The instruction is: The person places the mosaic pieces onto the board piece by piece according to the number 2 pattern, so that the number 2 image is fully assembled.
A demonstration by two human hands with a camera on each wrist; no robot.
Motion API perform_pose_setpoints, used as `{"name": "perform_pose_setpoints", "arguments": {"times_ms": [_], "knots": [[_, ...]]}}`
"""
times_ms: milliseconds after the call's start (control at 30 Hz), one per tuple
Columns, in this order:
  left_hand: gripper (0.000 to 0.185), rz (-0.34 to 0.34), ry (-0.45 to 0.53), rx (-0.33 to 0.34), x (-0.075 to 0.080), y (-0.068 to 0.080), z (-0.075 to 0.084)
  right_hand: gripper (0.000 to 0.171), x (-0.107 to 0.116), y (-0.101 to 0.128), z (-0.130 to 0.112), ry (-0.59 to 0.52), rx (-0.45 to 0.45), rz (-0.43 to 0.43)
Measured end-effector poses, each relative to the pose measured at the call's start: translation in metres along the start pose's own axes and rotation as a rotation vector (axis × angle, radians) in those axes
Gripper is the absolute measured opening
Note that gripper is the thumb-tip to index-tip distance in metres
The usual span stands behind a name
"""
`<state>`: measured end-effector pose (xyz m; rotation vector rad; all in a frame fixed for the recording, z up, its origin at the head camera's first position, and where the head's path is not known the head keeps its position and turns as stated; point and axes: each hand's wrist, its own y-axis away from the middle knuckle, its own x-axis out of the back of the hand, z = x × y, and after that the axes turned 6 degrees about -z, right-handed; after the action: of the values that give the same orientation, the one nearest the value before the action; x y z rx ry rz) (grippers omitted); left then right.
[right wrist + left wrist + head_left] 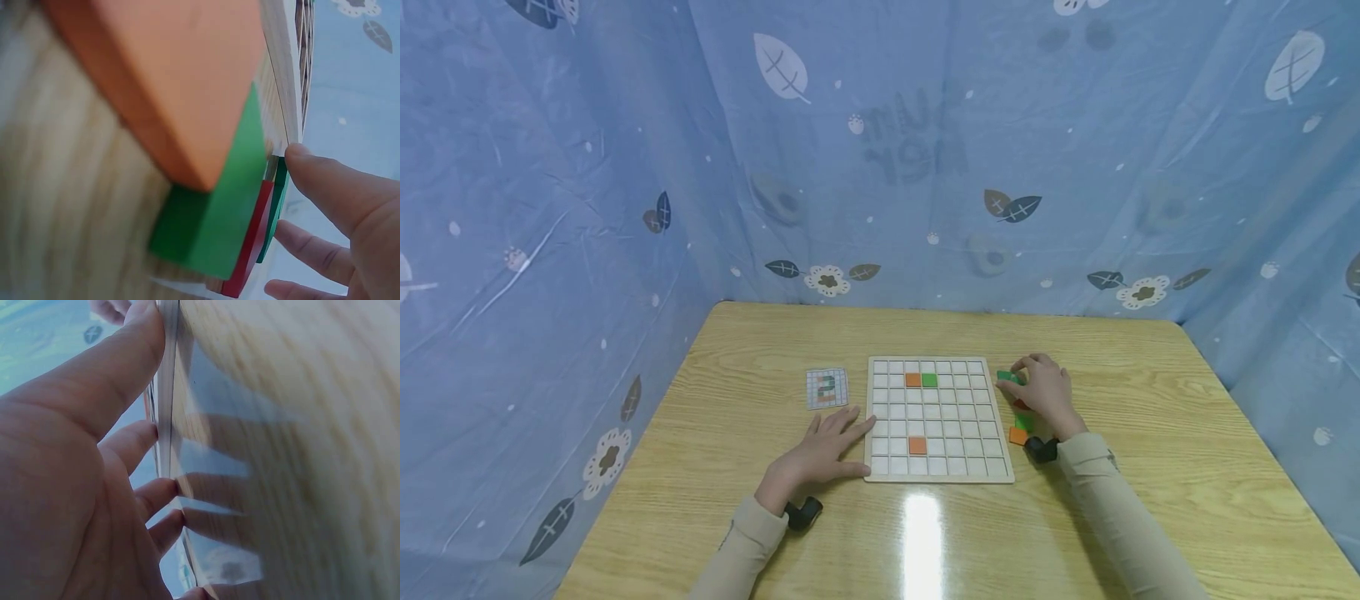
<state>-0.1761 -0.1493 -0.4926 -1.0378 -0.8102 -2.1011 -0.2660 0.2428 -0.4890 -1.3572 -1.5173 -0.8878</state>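
My left hand (823,450) lies on the table with fingers spread, thumb and fingertips at the left edge of a white gridded board (940,477). In the left wrist view, the thumb and fingers line up along the board's side (167,394). Right of the board, my right hand (1045,392) pinches a dark green tile (1004,377) between thumb and fingers. The right wrist view shows that dark green tile (272,215) beside a red tile (250,250), with a green tile (231,212) and an orange tile (181,75) nearer the camera.
On the board sit an orange tile (912,380) next to a light green tile (929,380), and another orange tile (917,446) lower down. Left of the board lies a small card (826,388) printed with a coloured figure on a grid. A blue patterned curtain (880,167) hangs behind the wooden table (760,333).
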Motion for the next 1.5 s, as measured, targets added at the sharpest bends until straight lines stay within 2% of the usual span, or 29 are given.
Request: {"name": "perform_pose_setpoints", "arguments": {"times_ms": [533, 1500], "knots": [[0.076, -0.002, 0.007, 0.004, -0.0002, 0.0002, -0.0001, 0.042, -0.0019, -0.003, -0.001, -0.026, -0.04, -0.035], [0.077, -0.006, 0.017, 0.008, 0.0007, 0.0012, 0.0004, 0.037, 0.0022, -0.0082, 0.0008, -0.002, 0.053, -0.039]]}}
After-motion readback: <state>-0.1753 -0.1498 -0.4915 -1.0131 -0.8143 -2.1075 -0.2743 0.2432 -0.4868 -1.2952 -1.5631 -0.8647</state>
